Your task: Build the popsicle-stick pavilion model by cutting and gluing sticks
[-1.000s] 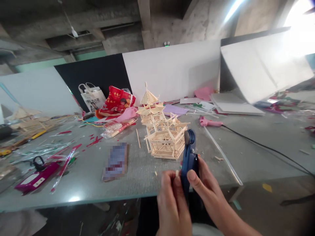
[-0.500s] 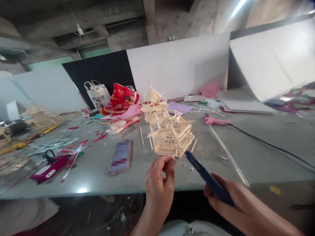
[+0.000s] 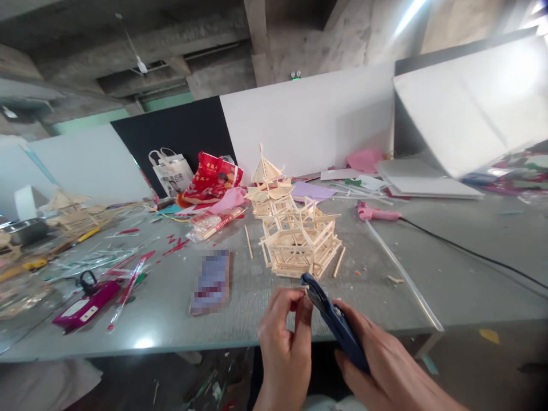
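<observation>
At far left of a cluttered gray table (image 3: 171, 314), a purple power strip (image 3: 88, 308) lies near a scatter of clear and red strips. Next along, a white bag (image 3: 171, 173) and a red bag (image 3: 214, 178) lean at the back, with a packet of sticks (image 3: 217, 224) in front of them and a flat, blurred-out object (image 3: 210, 282), probably a phone, nearer the edge. 1 loose stick (image 3: 249, 241) lies just left of the wooden model (image 3: 302, 251), an open frame of sticks that stands at the table's middle, with a pointed roof (image 3: 266, 166) at its back.

Before the model, the worker's left hand (image 3: 286, 334) pinches what looks like a small wood piece (image 3: 307, 290) between thumb and forefinger, mostly hidden by the fingers. The blue tool (image 3: 331, 322), clasped in the right hand (image 3: 381, 348), now has its tip at those fingertips; 0.5 seconds earlier the 2 were well apart. The shift suggests the tool is being lined up with the piece, while the model stands untouched. Whether the tip grips the wood cannot be told.

At right, a pink glue gun (image 3: 379, 213) trails its black cord beside a long clear rod (image 3: 405, 274).
</observation>
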`<state>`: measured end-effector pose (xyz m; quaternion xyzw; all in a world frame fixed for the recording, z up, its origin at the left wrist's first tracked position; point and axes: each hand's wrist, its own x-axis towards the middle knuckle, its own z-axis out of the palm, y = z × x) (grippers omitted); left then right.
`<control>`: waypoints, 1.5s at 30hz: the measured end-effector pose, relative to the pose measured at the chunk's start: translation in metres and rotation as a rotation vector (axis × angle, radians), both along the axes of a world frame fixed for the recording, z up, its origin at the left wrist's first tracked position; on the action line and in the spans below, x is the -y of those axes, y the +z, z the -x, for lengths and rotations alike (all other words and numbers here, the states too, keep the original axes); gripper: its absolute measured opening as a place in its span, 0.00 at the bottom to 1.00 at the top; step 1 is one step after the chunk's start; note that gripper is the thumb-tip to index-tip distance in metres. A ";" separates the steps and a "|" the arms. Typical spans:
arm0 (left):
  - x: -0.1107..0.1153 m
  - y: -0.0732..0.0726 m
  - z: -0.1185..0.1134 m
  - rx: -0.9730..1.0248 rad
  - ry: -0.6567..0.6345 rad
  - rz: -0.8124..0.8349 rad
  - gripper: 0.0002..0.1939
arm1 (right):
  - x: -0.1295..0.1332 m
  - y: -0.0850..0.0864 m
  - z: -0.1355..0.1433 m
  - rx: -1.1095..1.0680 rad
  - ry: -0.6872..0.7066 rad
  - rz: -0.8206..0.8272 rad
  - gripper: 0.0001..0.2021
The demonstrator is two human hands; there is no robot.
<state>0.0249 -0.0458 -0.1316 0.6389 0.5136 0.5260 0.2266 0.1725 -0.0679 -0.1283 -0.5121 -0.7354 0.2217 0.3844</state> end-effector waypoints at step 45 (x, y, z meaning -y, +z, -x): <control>0.007 -0.004 0.013 -0.010 0.056 0.064 0.07 | -0.001 -0.005 0.010 0.137 0.126 0.128 0.12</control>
